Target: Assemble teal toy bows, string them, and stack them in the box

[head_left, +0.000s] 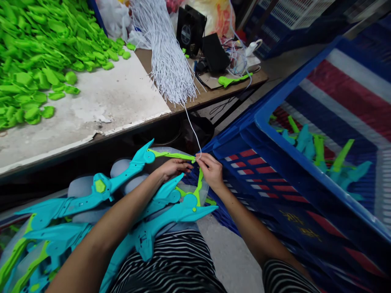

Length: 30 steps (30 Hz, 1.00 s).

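A white elastic-looking cord (192,129) runs down from the table to my right hand (211,171), whose thumb and fingers pinch it at the tip of a lime-green bow limb (174,155). Just below that limb is my left hand (176,169), its fingers loosely bent and apart, with nothing visible in them. The limb joins a turquoise toy bow (122,179) lying across my lap. Another turquoise bow (165,221) lies nearer my body, partly under my left forearm, and its green limb (199,189) reaches up beside my right hand.
Lime-green plastic parts (36,61) are heaped on the white-topped table (100,101). A bundle of white cords (171,61) hangs over its edge, near a black fan (190,31). A blue crate (253,134) at right holds turquoise and green pieces (319,150). More bows (61,234) lie at lower left.
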Available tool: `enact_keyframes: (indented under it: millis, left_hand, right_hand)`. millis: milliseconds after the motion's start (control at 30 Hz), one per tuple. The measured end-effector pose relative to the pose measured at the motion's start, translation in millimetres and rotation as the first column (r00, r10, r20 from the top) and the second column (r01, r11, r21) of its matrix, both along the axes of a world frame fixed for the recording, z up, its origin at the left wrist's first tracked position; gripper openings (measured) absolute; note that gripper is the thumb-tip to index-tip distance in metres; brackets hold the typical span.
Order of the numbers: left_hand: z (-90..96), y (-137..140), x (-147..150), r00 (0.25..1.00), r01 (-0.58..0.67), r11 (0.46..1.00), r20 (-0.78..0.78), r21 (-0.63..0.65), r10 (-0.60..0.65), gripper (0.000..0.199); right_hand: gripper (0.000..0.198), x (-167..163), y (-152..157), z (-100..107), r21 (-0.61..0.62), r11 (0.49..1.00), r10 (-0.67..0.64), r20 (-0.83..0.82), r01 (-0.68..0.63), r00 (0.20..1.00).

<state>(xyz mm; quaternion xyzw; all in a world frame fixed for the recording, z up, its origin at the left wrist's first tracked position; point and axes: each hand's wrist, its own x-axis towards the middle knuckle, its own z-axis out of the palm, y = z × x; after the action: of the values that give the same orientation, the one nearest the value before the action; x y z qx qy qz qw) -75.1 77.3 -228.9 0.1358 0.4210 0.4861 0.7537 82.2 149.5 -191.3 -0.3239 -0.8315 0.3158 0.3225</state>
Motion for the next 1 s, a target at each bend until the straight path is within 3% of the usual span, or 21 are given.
enact_keyframes:
  millis: [467,733,867,933,1000]
  left_hand:
    - [0.3,1.2,1.3,1.000,0.007,1.000,0.011,0.017,-0.007,0.020]
    - [6.8,13.2,13.5,0.988,0.011,0.998,-0.152,-0.058,-0.019,0.017]
    - [31.0,-14.1,-11.0,0.953,-0.024,0.997,-0.303,-0.072,0.001,0.020]
    - [56.2,-46.7,-36.5,0.898,-0.064,0.997,-0.439,-0.034,0.042,0.017]
    - [87.4,-92.0,-67.3,0.843,-0.178,0.983,-0.509,0.042,0.174,0.016]
  right_hand:
    - [0.020,1.4,1.5,-10.0,0.050,0.998,0.027,0.032,-0.028,0.999]
    - [0.022,5.2,5.6,-18.1,0.036,0.992,0.114,0.161,-0.121,0.980]
    - [0.047,6.3,7.5,-18.3,0.105,0.985,0.110,0.210,-0.134,0.971]
    - [0.058,6.8,8.6,-19.1,0.139,0.979,0.119,0.214,-0.150,0.970]
    - [0.063,6.6,10.0,-20.3,0.162,0.974,0.123,0.224,-0.161,0.967]
